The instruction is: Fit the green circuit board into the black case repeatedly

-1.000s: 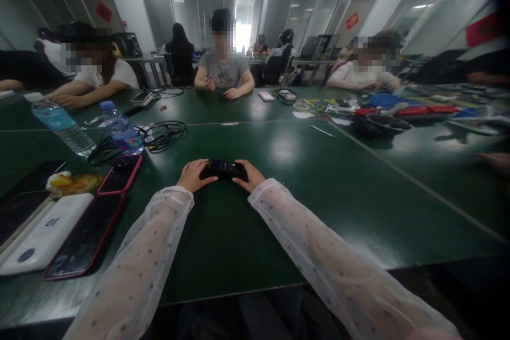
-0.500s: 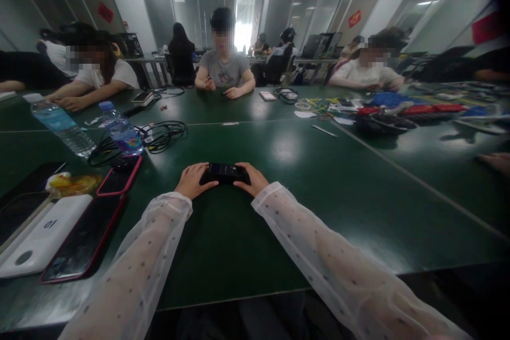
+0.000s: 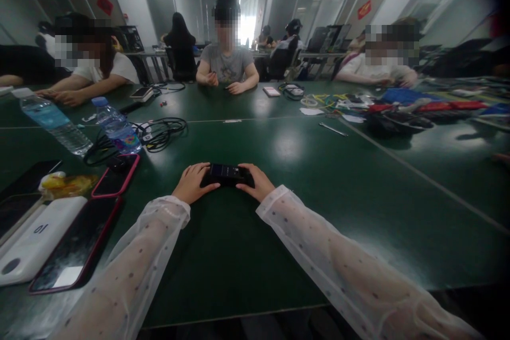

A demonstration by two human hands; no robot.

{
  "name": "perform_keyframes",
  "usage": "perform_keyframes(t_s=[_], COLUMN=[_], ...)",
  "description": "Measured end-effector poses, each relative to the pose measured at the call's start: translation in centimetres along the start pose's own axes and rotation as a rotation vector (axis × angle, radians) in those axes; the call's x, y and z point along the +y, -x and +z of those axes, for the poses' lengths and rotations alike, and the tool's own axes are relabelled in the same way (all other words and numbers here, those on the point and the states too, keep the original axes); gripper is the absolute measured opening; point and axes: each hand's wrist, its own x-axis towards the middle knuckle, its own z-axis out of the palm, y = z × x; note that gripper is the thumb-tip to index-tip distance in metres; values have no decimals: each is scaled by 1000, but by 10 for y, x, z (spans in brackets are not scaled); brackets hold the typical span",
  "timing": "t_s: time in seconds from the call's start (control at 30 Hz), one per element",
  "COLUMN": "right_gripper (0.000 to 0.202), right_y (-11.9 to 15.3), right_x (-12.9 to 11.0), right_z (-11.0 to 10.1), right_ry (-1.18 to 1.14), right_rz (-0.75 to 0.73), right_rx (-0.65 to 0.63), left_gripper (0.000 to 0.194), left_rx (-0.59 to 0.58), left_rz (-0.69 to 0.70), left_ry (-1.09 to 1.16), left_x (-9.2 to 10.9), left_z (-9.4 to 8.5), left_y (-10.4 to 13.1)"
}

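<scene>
A small black device with a little dark screen rests on the green table in front of me; its exact kind does not show. My left hand grips its left end, fingers along the far side and thumb along the near edge. Around the right end wraps my right hand in the same way, thumb toward the middle. Both hands are closed on the device. Sheer white dotted sleeves cover my forearms.
On the left are two water bottles, black cables, a pink-edged phone, a red-edged phone and a white power bank. A metal wrench-like tool and a tangled heap lie right. Several people sit across the table.
The view has shifted slightly, so the table items on the left appear a little further left and those on the right further right. Both hands keep the same hold on the black device.
</scene>
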Motion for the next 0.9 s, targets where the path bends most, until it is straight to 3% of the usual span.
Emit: perform_keyframes(t_s=[0.57, 0.9], right_gripper=[54, 49], right_y=[1, -1], right_x=[3, -8], right_z=[7, 1], right_ry=[87, -113], right_rz=[-16, -18], right_rx=[70, 259], left_gripper=[63, 60], left_rx=[16, 12], left_rz=[12, 18], left_ry=[-6, -29], left_x=[-2, -4], left_z=[2, 3], left_y=[1, 2])
